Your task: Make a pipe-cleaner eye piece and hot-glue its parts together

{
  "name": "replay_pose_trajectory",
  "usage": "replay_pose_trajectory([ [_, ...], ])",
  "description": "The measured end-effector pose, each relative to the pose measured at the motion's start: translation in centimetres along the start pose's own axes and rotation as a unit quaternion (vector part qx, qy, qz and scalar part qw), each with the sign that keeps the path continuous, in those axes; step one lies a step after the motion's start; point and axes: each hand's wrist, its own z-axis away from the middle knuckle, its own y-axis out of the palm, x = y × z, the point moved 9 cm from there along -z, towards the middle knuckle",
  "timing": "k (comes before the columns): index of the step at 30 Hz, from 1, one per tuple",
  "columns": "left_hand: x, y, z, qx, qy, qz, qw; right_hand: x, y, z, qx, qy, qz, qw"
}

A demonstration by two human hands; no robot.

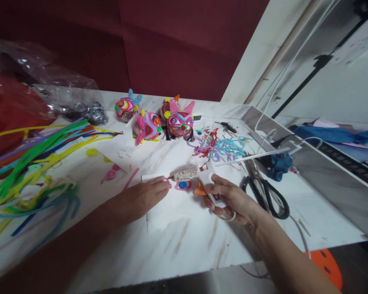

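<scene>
In my right hand [225, 198] is a hot glue gun [187, 172], its fingers wrapped round the handle near the orange trigger. A long translucent glue stick [254, 156] sticks out of the gun's back. My left hand [147, 195] rests low over a white sheet of paper [168, 214], fingers pressed together at a small pink pipe cleaner piece [168, 182]. The gun's nozzle points at that piece, very close to it; whether they touch I cannot tell. A blue and pink pipe cleaner eye shape [183, 185] lies on the paper beneath the gun.
Several colourful animal-head figures [180, 122] stand at the back. Loose pipe cleaners [39, 151] spread over the left, short cut pieces [221, 145] at centre right. Black-handled scissors [265, 188] lie right of my right hand. A clear plastic bag [64, 81] sits back left.
</scene>
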Motion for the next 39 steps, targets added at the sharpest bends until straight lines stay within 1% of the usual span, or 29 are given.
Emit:
replay_pose_trajectory([
  [6,-0.1,-0.2,-0.1,0.005,0.008,0.010,1.000,0.8,0.4,0.0,0.000,-0.016,-0.014,1.000],
  [13,-0.5,-0.6,-0.4,0.013,-0.003,-0.038,0.999,0.7,0.3,0.1,0.000,-0.008,-0.005,1.000],
  [17,-0.6,-0.6,-0.3,0.006,0.005,-0.029,1.000,0.4,0.0,0.4,-0.009,0.007,0.009,1.000],
  [25,-0.4,-0.3,0.0,-0.013,0.008,-0.035,0.999,0.3,-0.1,0.7,-0.011,-0.002,-0.014,1.000],
  [33,-0.2,0.0,-0.1,0.021,-0.004,-0.048,0.999,-0.2,-0.5,1.5,-0.033,0.028,0.028,0.999],
  [39,-0.2,0.4,0.0,0.031,0.003,-0.070,0.997,0.2,-0.4,2.1,-0.057,0.022,0.037,0.997],
])
